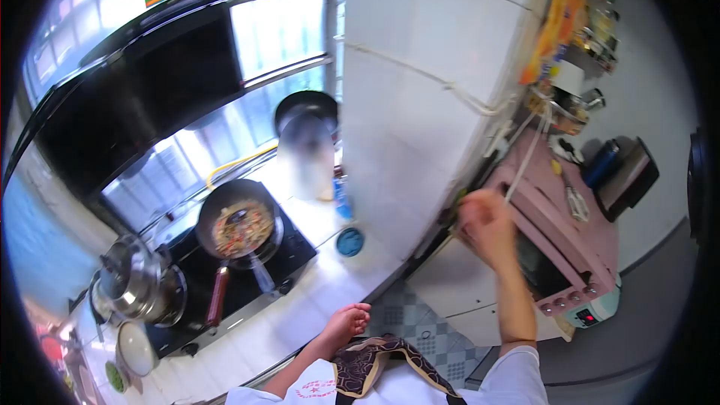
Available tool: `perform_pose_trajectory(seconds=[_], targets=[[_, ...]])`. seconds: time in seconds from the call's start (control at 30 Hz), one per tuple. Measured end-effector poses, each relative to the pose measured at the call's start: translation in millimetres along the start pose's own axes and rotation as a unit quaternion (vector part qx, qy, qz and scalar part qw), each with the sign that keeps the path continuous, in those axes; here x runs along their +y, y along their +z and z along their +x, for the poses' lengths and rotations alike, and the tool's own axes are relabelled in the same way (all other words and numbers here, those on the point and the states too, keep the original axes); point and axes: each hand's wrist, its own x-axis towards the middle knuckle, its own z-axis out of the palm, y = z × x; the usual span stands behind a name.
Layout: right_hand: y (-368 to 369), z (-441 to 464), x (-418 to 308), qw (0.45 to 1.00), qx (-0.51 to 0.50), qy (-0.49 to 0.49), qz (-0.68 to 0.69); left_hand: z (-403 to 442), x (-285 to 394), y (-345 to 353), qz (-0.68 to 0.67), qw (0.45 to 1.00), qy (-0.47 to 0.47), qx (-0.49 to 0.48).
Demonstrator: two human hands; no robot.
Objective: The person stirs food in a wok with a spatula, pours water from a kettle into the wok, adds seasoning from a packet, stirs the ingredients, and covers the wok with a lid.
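My left hand (349,321) is low in front of my body, beside the tiled counter's edge. Its fingers are curled in, and nothing shows in them. Reaching forward at the right, my right hand (484,223) is at the gap between the white tiled wall and the pink toaster oven (574,244). The fingers are bent together and somewhat blurred; what they hold, if anything, cannot be made out. On the black stove (289,255), a wok (208,206) contains chopped food (244,232) with a spatula (262,274) resting in it.
A steel pot (146,285) stands left of the wok, near a white bowl (136,349). Against the wall are a dark pan (306,112) and a blue round container (349,241). A tiled wall (420,105) juts out ahead. A white cord (523,169) hangs across the oven.
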Motion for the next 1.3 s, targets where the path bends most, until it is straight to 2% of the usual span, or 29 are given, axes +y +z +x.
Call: perform_pose_trajectory(seconds=[0.03, 0.1, 0.23, 0.27, 0.3, 0.37, 0.4, 0.47, 0.5, 0.57, 0.6, 0.63, 0.7, 0.77, 0.8, 0.87, 0.9, 1.0, 1.03, 1.1, 1.13, 1.17, 1.23, 1.3], targets=[[52, -12, 0, 0.987, -0.071, -0.133, -0.059, -12, 3, -18, -0.006, 1.000, 0.004, 0.012], [142, -38, -3, 0.969, -0.243, -0.036, 0.043, -31, 7, -51, -0.030, 0.999, -0.001, 0.041], [271, -81, -14, 0.945, -0.323, -0.009, 0.043, -76, 9, -129, -0.142, 0.988, 0.019, 0.056], [289, -90, -21, 0.937, -0.349, 0.025, 0.023, -85, 7, -149, -0.206, 0.977, 0.035, 0.047], [306, -99, -28, 0.932, -0.361, 0.021, -0.008, -95, 9, -165, -0.269, 0.961, 0.050, 0.037], [331, -113, -30, 0.934, -0.338, -0.036, -0.111, -111, 16, -195, -0.292, 0.953, 0.061, 0.046], [339, -115, -34, 0.933, -0.339, -0.034, -0.112, -118, 21, -205, -0.330, 0.939, 0.091, 0.034], [349, -114, -40, 0.914, -0.353, 0.010, -0.197, -129, 31, -220, -0.371, 0.916, 0.151, 0.015], [353, -114, -39, 0.914, -0.352, 0.013, -0.200, -134, 38, -223, -0.372, 0.917, 0.147, 0.013], [355, -108, -29, 0.938, -0.284, -0.016, -0.197, -138, 54, -227, -0.360, 0.918, 0.165, 0.008], [350, -102, -20, 0.952, -0.259, -0.013, -0.161, -136, 54, -231, -0.368, 0.917, 0.150, -0.023], [338, -94, -16, 0.962, -0.225, -0.029, -0.149, -132, 49, -227, -0.361, 0.922, 0.136, -0.039], [306, -76, -6, 0.982, -0.164, -0.023, -0.093, -120, 34, -222, -0.320, 0.942, 0.100, -0.002], [261, -58, -1, 0.992, -0.066, -0.044, -0.099, -99, 12, -221, -0.314, 0.946, 0.013, -0.086], [234, -50, 2, 0.994, -0.017, -0.042, -0.104, -90, 8, -212, -0.300, 0.949, 0.000, -0.101], [176, -35, 14, 0.990, 0.080, -0.038, -0.111, -85, 7, -185, -0.142, 0.987, -0.069, -0.043], [146, -30, 22, 0.985, 0.126, -0.036, -0.111, -83, 10, -171, -0.128, 0.987, -0.079, -0.054], [51, -16, 14, 0.963, 0.228, -0.037, -0.135, -83, 22, -132, 0.055, 0.996, -0.060, -0.022], [20, -10, 11, 0.956, 0.254, -0.037, -0.140, -84, 25, -116, 0.067, 0.995, -0.061, -0.030], [-50, 7, 19, 0.900, 0.322, -0.109, -0.275, -77, 29, -80, 0.120, 0.990, -0.073, -0.015], [-85, 17, 21, 0.882, 0.346, -0.123, -0.295, -41, 7, -105, 0.131, 0.988, -0.059, -0.062], [-121, 28, 21, 0.864, 0.368, -0.138, -0.315, -30, 5, -93, 0.139, 0.986, -0.059, -0.069], [-191, 49, 12, 0.813, 0.404, -0.145, -0.393, -9, -2, -60, 0.064, 0.992, -0.054, -0.092], [-263, 76, 13, 0.763, 0.438, -0.131, -0.457, 17, -10, -27, 0.089, 0.991, -0.053, -0.083]])
